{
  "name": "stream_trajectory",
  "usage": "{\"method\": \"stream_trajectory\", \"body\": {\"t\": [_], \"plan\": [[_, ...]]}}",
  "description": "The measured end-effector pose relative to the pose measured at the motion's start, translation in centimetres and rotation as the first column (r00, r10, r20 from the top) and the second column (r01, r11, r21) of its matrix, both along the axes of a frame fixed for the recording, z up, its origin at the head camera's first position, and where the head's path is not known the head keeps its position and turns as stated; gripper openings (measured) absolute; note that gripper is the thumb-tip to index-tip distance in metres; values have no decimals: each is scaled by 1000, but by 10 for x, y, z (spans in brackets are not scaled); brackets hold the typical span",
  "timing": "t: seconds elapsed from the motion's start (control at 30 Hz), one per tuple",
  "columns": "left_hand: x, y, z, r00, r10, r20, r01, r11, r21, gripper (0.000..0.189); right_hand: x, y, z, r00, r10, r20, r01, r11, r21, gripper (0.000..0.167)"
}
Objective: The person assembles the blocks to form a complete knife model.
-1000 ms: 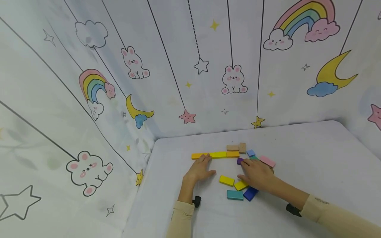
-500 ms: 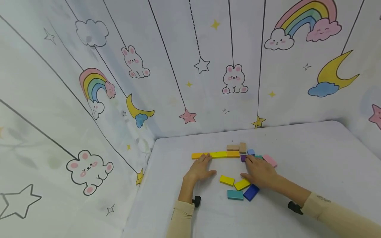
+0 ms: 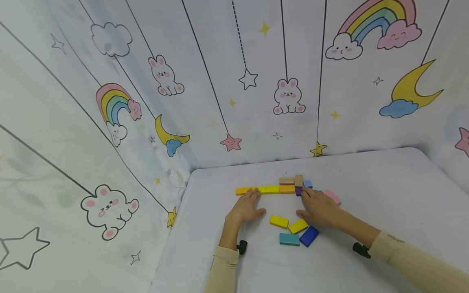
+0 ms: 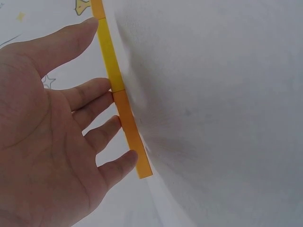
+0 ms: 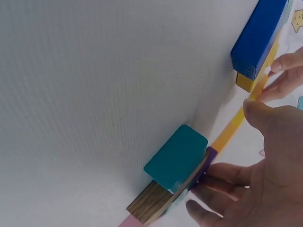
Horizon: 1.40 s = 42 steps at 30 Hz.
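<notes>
In the head view a straight row of orange and yellow blocks lies across the table, with a yellow block near its middle. My left hand rests its fingertips against the row; in the left wrist view they touch an orange block, thumb spread apart. At the row's right end sits a purple block. My right hand presses extended fingertips on the purple block's near side, and its thumb stands away from it. Part of the purple block is hidden by those fingers.
Two wooden blocks and a light blue block lie behind the row. Right of my right hand is a pink block. Nearer lie two yellow blocks, a teal block and a dark blue block.
My right hand has pushed the purple block away from me, first rightward and then back left, up to the end of the row. The left hand has stayed in place.
</notes>
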<state>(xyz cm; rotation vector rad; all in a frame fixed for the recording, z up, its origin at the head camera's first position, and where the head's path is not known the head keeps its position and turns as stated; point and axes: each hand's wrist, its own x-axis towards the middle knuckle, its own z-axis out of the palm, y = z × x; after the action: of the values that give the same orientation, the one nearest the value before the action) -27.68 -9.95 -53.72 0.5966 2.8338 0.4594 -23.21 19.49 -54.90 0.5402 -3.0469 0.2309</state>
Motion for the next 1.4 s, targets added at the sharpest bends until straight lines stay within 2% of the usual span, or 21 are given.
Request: {"method": "stream_trajectory", "body": {"t": [0.23,0.47,1.4], "plan": [[-1,0,-1,1000,2,-1,-2,1000,1,72,-7,1,-1,1000,19,-18,-19,1000,-2,77],[0,1,1,1000,2,0,-2,1000,-2,72,-11,2,-1,1000,16,-13,-16,1000,6,81],[0,1,0,1000,21,-1,-21,999,-38,73,-16,-1,-1,1000,12,-24,-11,1000,11,79]]}}
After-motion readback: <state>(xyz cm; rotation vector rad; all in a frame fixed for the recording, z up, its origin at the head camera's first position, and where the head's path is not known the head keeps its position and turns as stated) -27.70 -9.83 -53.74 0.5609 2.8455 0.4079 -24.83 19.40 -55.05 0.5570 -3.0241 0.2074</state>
